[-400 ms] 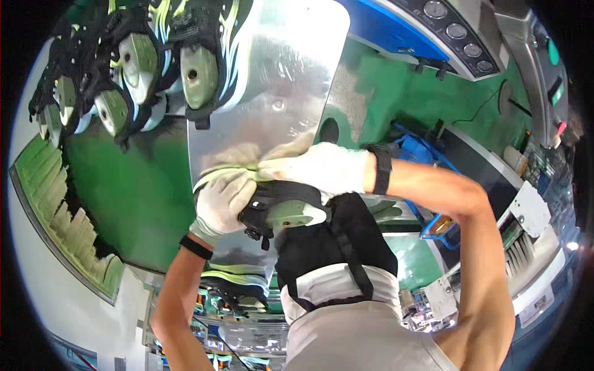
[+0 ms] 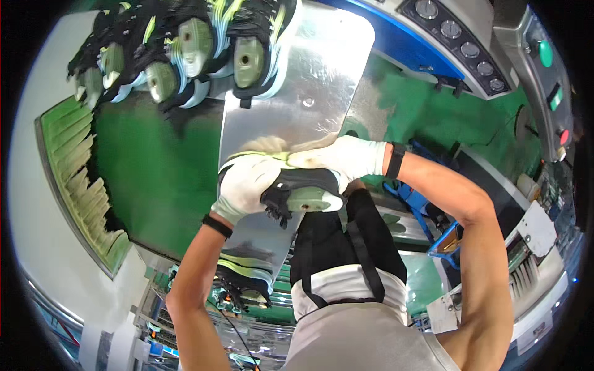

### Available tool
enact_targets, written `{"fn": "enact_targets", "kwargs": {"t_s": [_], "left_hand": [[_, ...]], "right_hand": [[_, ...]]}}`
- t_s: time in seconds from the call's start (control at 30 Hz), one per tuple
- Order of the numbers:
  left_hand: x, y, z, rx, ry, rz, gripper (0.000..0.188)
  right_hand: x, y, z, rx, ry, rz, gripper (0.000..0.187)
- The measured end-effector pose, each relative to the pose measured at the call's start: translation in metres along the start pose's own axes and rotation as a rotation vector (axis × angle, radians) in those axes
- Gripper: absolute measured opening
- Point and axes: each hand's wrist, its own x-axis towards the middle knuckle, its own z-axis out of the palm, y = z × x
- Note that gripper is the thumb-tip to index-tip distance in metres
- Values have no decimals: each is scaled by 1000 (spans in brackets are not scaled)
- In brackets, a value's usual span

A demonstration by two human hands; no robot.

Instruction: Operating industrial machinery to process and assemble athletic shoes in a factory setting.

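Note:
A black sports shoe [image 2: 297, 179] with a green and white shoe last [image 2: 309, 200] in its opening is held on its side above the near part of a shiny metal shelf [image 2: 309, 68]. Its yellow-green and pale sole faces away from me. My left hand [image 2: 250, 182], in a white glove, is closed round one end of the shoe. The white-gloved right hand [image 2: 340, 159] grips the other end, its fingertips pressed along the sole edge near the left hand's fingers. Both palms' undersides are hidden.
Several black shoes on green lasts [image 2: 249, 62] stand at the far left of the shelf. More shoes [image 2: 244, 275] lie by its near end. A machine panel with round gauges [image 2: 450, 28] is at the far right. A blue frame [image 2: 427, 216] stands right of my legs.
The view has shifted, so the shelf and shoes appear further right and higher. Both hands keep hold of the shoe, with the right fingertips still at the sole edge.

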Motion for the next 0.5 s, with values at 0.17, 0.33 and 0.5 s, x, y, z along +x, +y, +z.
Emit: {"fn": "enact_targets", "kwargs": {"t_s": [0.17, 0.33, 0.5], "left_hand": [[-2, 11, 1, 21, 21, -97, 58], [-4, 62, -43, -85, -109, -379, 60], [57, 122, -153, -61, -148, -265, 53]], "right_hand": [[8, 59, 2, -373, 224, -452, 67], [-102, 33, 71, -1014, 479, -833, 110], [-175, -58, 157, -1121, 577, -708, 76]]}}
